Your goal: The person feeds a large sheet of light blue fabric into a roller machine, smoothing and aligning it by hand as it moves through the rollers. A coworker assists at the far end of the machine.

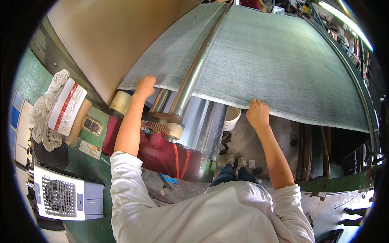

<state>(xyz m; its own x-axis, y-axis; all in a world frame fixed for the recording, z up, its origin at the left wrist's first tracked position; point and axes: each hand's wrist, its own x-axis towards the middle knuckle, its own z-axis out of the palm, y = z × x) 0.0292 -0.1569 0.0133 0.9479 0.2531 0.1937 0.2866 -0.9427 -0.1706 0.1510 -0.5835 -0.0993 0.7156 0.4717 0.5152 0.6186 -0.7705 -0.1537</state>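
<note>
From my remote seat I see the left hand (146, 86) and right hand (257, 112) clenched on the near edge of the grey fabric (267, 60), either side of the metal roller (201, 60). The fabric stretches away toward, I think, another person (250, 3), mostly cut off.

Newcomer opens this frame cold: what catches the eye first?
The big grey-blue fabric sheet spanning the upper middle and right, its near edge gripped by the left hand and right hand. Next, the shiny steel roller running diagonally across it, with a toothed gear near its lower end. Then the white-and-grey vented box at lower left.
</note>
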